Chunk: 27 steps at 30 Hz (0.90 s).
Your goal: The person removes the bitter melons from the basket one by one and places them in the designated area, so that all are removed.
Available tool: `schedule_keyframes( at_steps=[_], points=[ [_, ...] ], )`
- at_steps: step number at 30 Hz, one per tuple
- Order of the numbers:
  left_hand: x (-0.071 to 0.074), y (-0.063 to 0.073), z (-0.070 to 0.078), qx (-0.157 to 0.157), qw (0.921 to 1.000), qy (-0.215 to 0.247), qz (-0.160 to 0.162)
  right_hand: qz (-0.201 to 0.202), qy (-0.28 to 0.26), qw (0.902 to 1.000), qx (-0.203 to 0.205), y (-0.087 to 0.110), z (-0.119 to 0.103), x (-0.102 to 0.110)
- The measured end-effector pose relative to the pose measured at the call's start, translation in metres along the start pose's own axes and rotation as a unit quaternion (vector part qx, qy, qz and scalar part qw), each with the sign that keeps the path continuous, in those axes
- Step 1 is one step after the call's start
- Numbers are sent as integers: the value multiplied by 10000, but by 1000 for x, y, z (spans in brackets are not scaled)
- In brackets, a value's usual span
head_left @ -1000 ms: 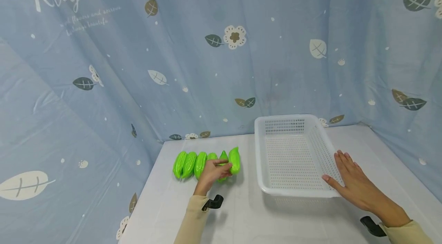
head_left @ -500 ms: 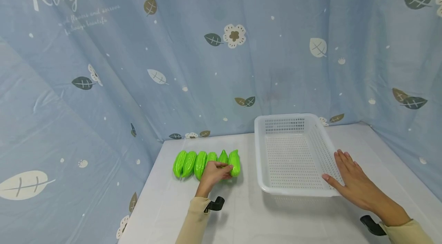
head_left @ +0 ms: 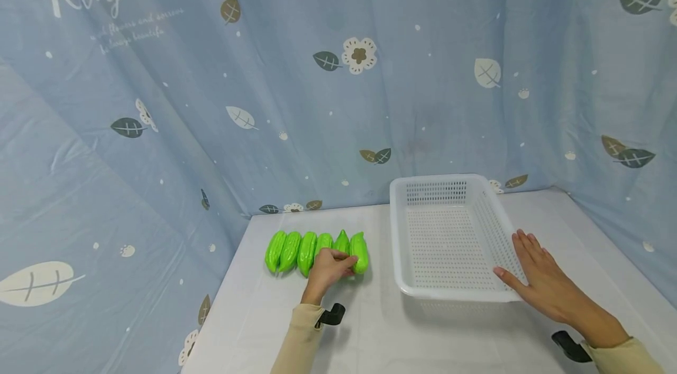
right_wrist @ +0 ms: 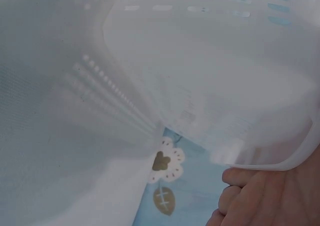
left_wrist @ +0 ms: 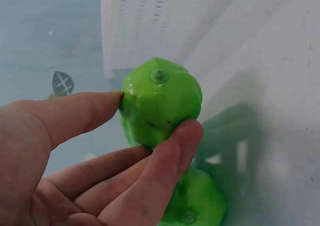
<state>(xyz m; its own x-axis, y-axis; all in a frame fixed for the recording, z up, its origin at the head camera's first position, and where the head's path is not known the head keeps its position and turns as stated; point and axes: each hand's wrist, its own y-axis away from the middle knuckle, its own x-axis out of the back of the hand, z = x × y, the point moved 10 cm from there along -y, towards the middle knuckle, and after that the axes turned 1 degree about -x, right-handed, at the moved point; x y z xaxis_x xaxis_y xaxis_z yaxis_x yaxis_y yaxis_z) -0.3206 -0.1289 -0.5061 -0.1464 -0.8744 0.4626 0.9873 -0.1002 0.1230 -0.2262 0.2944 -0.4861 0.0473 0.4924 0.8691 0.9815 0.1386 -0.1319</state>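
My left hand [head_left: 329, 270] pinches a bright green, ridged bitter melon [head_left: 359, 253] between thumb and fingers. It is the rightmost in a row on the table. In the left wrist view, the stem end of this bitter melon [left_wrist: 159, 101] faces the camera, and part of a second bitter melon [left_wrist: 195, 201] shows below it. Other bitter melons [head_left: 290, 252] lie side by side to the left, some partly hidden behind the hand. My right hand [head_left: 547, 283] rests with straight fingers against the right rim of a white perforated plastic basket [head_left: 399, 256].
The basket stands on a white-covered table [head_left: 370, 333], right of the bitter melons, with nothing inside. A blue curtain [head_left: 412, 97] printed with leaves and flowers hangs along the back and sides.
The rightmost bitter melon has come slightly down towards the person, with my left hand still pinching it. My right hand and the basket have stayed put.
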Motion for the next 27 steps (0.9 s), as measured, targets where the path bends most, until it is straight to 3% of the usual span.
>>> schedule_keyframes(
  at_steps=[12,27],
  points=[
    [-6,1,9,-311,9972,-674,55,16,-26,10000,14,0,1,0],
    [-9,6,19,-291,9867,-1555,384,87,-42,9999,61,1,-1,2]
  ],
)
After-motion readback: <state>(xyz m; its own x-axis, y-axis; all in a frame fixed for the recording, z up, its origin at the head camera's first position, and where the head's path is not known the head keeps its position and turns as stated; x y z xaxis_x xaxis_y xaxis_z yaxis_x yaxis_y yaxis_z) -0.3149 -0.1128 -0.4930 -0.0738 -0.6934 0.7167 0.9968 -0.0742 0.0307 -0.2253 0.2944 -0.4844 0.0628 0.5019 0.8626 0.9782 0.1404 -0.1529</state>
